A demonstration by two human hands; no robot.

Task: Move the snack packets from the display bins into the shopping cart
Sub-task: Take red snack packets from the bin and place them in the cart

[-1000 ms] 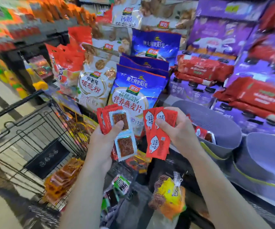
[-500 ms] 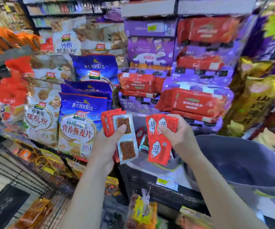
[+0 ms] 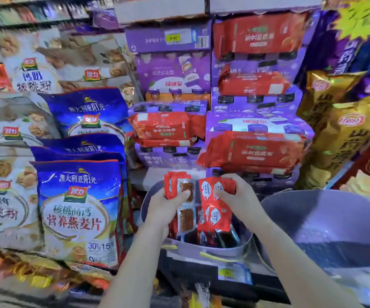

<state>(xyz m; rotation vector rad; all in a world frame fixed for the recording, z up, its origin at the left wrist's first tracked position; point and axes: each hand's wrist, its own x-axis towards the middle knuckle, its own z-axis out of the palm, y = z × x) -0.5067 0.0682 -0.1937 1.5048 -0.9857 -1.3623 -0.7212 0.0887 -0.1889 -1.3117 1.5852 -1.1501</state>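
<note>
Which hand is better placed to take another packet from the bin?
Right, probably. The right hand is nearer the loose packets in the bin; the left hand sits at its left side. Both already grip red packets.

Two hands (image 3: 161,207), two packet bunches (image 3: 213,210), two grey bins (image 3: 335,218).

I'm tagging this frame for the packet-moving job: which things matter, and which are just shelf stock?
Job: left hand, gripping a fan of snack packets; right hand, gripping red packets; grey bin holding loose packets. Cart out of view.
Just stock: blue oat bags; purple drink cases; large red packs; gold crisp bags.
</note>
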